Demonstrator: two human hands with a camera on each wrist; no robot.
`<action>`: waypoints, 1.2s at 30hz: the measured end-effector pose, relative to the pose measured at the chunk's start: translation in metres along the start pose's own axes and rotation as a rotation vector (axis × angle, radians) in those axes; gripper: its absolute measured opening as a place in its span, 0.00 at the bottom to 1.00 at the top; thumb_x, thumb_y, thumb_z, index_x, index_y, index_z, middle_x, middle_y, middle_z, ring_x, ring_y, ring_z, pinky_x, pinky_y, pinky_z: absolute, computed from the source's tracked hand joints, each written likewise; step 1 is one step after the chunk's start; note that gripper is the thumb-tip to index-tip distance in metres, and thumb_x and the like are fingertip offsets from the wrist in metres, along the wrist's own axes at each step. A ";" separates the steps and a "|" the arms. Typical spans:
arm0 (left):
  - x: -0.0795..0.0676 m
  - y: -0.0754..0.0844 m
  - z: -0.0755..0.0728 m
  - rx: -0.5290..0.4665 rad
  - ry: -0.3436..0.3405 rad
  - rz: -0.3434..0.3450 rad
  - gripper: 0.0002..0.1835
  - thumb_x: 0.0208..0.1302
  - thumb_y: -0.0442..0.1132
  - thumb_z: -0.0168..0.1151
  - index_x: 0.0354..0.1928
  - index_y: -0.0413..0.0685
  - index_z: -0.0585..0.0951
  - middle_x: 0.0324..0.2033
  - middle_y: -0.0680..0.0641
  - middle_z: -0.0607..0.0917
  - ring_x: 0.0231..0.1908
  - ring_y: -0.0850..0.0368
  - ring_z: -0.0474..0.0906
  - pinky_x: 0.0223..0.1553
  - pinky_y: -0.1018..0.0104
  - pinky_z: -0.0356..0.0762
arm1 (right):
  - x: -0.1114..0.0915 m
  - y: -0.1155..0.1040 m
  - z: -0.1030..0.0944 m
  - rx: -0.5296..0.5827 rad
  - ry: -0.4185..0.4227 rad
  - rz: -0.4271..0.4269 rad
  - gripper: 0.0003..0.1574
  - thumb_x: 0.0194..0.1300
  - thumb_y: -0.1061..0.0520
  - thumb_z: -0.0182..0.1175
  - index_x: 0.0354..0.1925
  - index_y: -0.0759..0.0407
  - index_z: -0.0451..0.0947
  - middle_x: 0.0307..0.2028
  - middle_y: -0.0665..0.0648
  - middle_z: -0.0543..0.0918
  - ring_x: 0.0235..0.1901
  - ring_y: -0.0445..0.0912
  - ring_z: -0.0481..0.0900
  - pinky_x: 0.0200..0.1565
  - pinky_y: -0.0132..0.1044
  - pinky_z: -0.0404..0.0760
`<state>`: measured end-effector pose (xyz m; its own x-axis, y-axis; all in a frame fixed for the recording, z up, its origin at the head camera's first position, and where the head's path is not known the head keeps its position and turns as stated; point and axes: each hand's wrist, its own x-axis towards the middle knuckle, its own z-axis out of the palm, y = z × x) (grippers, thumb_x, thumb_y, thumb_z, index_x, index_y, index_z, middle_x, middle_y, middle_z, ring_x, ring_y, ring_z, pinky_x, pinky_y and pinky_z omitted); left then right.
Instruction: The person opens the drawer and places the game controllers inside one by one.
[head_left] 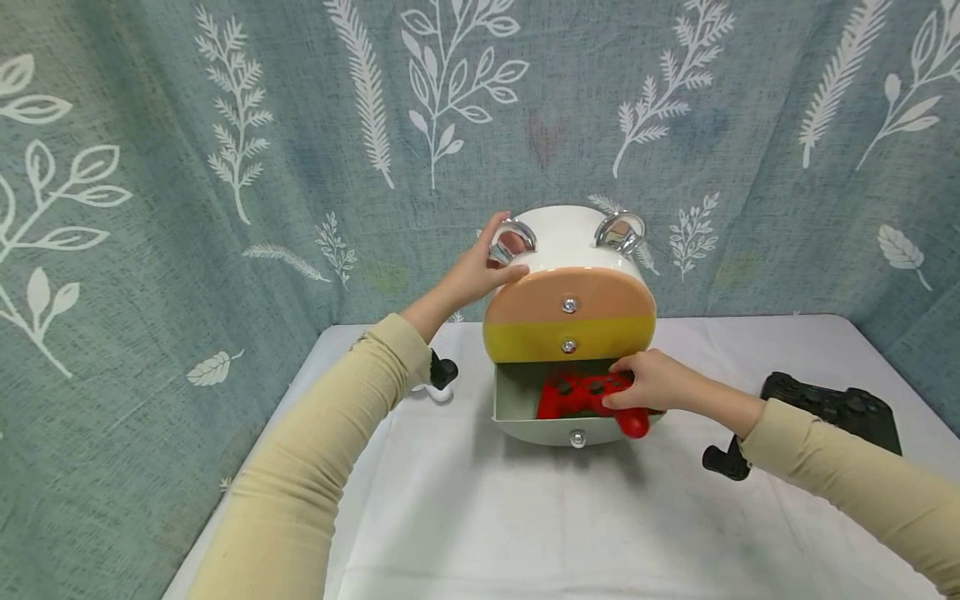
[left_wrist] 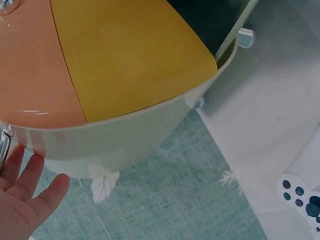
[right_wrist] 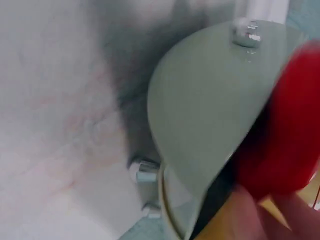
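Observation:
A small drum-shaped chest of drawers (head_left: pixel 570 296) has an orange, a yellow and a pale green drawer front, with chrome rings on its white top. The bottom drawer (head_left: pixel 536 431) is pulled out. My right hand (head_left: pixel 660 383) grips a red game controller (head_left: pixel 562 398) by its right side, partly inside that drawer, with one handle over the front edge. In the right wrist view the red controller (right_wrist: pixel 285 130) is blurred. My left hand (head_left: pixel 480 267) rests on the chest's upper left side beside a chrome ring (head_left: pixel 527 231), fingers fairly straight in the left wrist view.
A black game controller (head_left: pixel 832 408) lies on the white-covered table (head_left: pixel 480 517) to the right, partly behind the right sleeve. Left of the chest is a white controller (left_wrist: pixel 300 195), mostly hidden from the head view. A patterned curtain (head_left: pixel 300 167) hangs behind.

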<state>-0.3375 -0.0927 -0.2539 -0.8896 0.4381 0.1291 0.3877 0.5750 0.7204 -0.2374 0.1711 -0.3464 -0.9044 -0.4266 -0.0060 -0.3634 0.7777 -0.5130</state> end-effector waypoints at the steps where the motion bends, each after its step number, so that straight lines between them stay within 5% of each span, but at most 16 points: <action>1: 0.000 0.000 0.000 0.002 0.002 0.000 0.46 0.58 0.53 0.62 0.70 0.71 0.43 0.56 0.44 0.70 0.49 0.50 0.75 0.49 0.55 0.72 | 0.000 0.000 -0.001 0.000 0.022 -0.021 0.12 0.55 0.57 0.60 0.32 0.65 0.81 0.25 0.54 0.82 0.24 0.43 0.73 0.26 0.33 0.73; 5: 0.000 0.001 0.002 0.005 0.009 0.000 0.46 0.57 0.52 0.62 0.70 0.70 0.43 0.56 0.44 0.70 0.48 0.50 0.74 0.50 0.56 0.72 | 0.002 -0.003 -0.005 0.018 0.089 -0.109 0.07 0.54 0.67 0.58 0.31 0.68 0.82 0.26 0.56 0.83 0.26 0.45 0.75 0.29 0.34 0.76; 11: 0.000 0.001 0.001 -0.003 0.005 -0.009 0.46 0.57 0.53 0.62 0.70 0.71 0.43 0.58 0.45 0.68 0.49 0.50 0.74 0.50 0.56 0.72 | 0.001 -0.006 -0.007 -0.008 0.039 -0.169 0.07 0.55 0.62 0.63 0.33 0.66 0.83 0.28 0.55 0.82 0.29 0.45 0.75 0.31 0.34 0.76; 18: -0.001 0.001 0.001 0.001 0.001 -0.011 0.46 0.57 0.53 0.62 0.69 0.72 0.43 0.58 0.43 0.69 0.49 0.49 0.75 0.49 0.55 0.73 | -0.005 -0.005 -0.002 -0.050 0.010 -0.126 0.14 0.54 0.56 0.66 0.35 0.65 0.82 0.32 0.56 0.81 0.31 0.45 0.75 0.31 0.33 0.76; 24: -0.001 0.001 0.000 0.004 0.006 -0.012 0.46 0.58 0.53 0.62 0.70 0.71 0.43 0.59 0.43 0.68 0.50 0.49 0.74 0.49 0.54 0.72 | -0.005 -0.005 -0.001 -0.037 0.041 -0.160 0.13 0.53 0.57 0.66 0.34 0.65 0.82 0.32 0.55 0.81 0.29 0.44 0.73 0.29 0.31 0.73; 36: -0.001 0.001 0.000 0.000 -0.005 -0.012 0.45 0.58 0.54 0.61 0.69 0.74 0.43 0.61 0.44 0.67 0.51 0.50 0.74 0.49 0.53 0.72 | -0.004 0.003 0.004 -0.064 0.089 -0.237 0.14 0.53 0.62 0.65 0.38 0.69 0.81 0.42 0.66 0.81 0.45 0.58 0.77 0.44 0.47 0.78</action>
<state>-0.3363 -0.0921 -0.2534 -0.8931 0.4343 0.1173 0.3769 0.5801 0.7221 -0.2342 0.1731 -0.3517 -0.8076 -0.5601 0.1846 -0.5780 0.6899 -0.4358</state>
